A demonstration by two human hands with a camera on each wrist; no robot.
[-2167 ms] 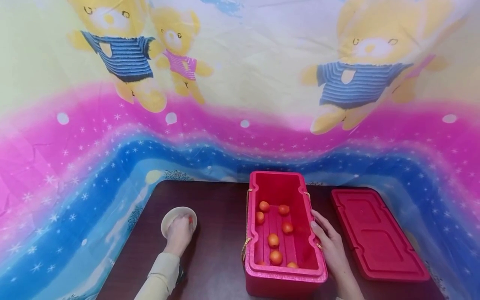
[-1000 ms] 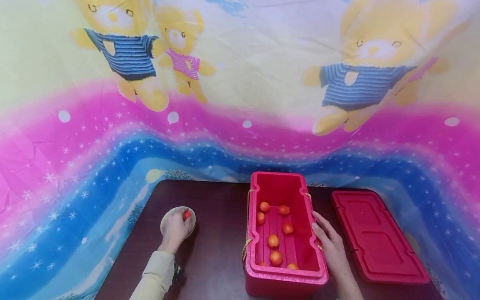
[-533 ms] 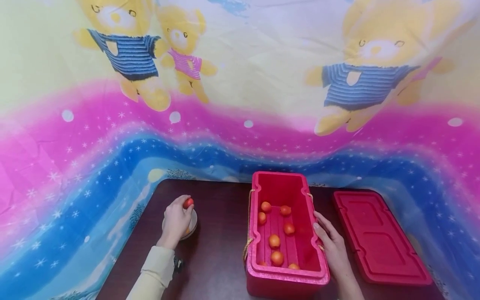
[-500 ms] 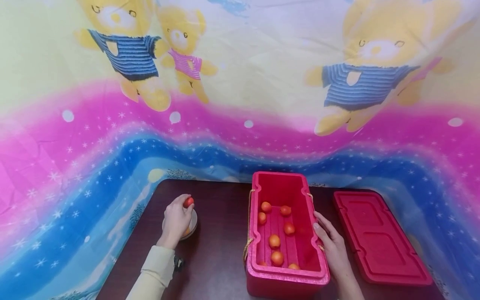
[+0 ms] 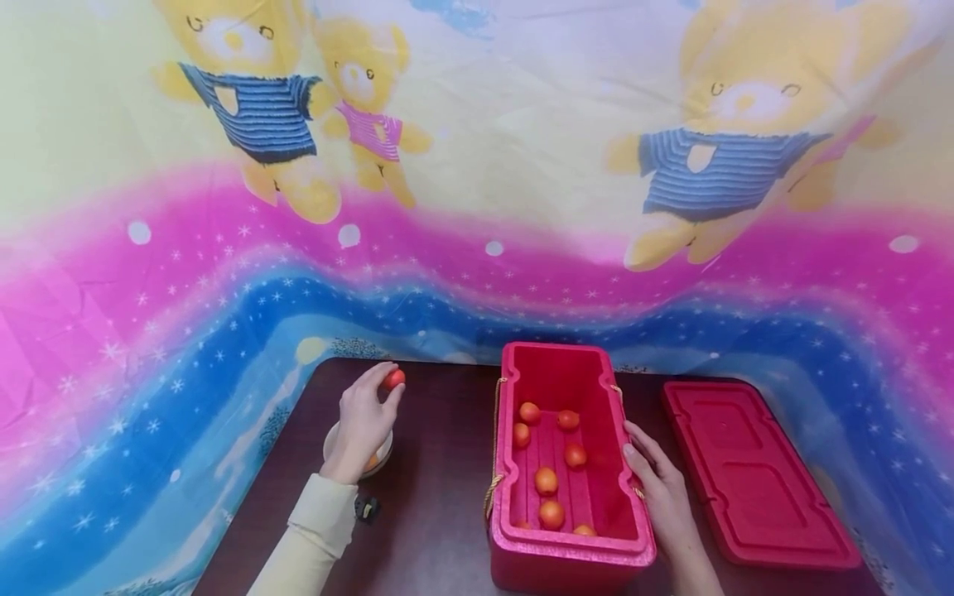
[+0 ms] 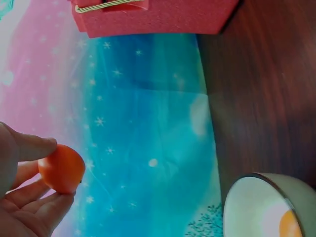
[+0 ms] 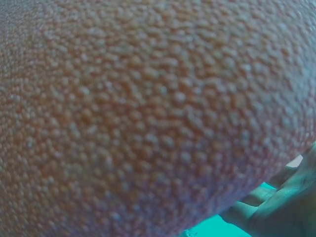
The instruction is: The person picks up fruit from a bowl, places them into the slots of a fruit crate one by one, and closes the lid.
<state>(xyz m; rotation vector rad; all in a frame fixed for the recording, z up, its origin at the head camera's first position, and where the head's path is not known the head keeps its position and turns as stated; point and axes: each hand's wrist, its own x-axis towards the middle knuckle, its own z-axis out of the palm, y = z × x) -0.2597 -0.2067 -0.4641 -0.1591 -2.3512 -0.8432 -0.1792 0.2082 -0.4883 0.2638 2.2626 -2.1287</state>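
My left hand [image 5: 365,422] pinches a small round orange-red fruit [image 5: 394,379] between thumb and fingertips. It hangs above and just beyond a white bowl [image 5: 386,451], which the hand partly covers. In the left wrist view the fruit [image 6: 61,169] has smooth skin, and an orange thing [image 6: 289,225] shows inside the bowl. My right hand [image 5: 662,484] rests along the right outer side of an uncovered red box [image 5: 570,545], fingers fairly straight and thumb near the rim. Several orange fruits [image 5: 551,514] lie on the box floor. The box's speckled wall [image 7: 148,108] fills most of the right wrist view.
A red lid [image 5: 760,472] lies flat on the dark brown table [image 5: 440,497], right of the box. Gold cords [image 5: 492,492] run along the box's sides. A printed bear cloth [image 5: 477,165] hangs behind the table. A small black device [image 5: 366,508] sits by the left cuff.
My left hand has come up out of the bowl with a fruit and moved away and slightly right, uncovering part of the bowl. My right hand and the box have stayed in place.
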